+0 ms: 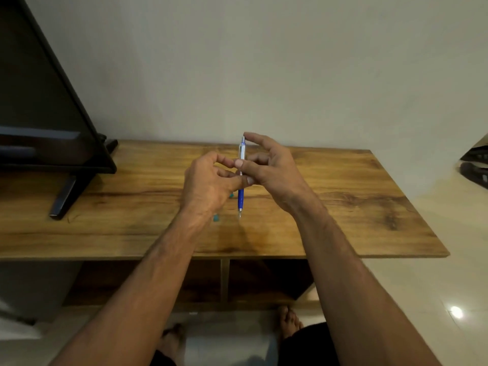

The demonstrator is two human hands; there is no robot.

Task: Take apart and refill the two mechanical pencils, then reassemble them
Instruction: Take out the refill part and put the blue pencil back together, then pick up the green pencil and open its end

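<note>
A blue mechanical pencil (240,199) with a silver upper barrel stands upright above the wooden table (343,207), tip pointing down. My right hand (266,167) pinches its middle between thumb and fingers, and the forefinger arches over its top end. My left hand (208,183) is beside it on the left, fingers curled, with fingertips touching the pencil near its middle. Under my left hand and wrist lies a teal object (216,218), mostly hidden; another teal bit (231,195) shows by the palm. Whether this is the second pencil I cannot tell.
A black television (47,114) on its stand (62,199) occupies the table's left end. A plain wall rises behind the table. Dark objects (475,165) sit on the floor at the far right. Shelf compartments open under the tabletop, and my feet are below.
</note>
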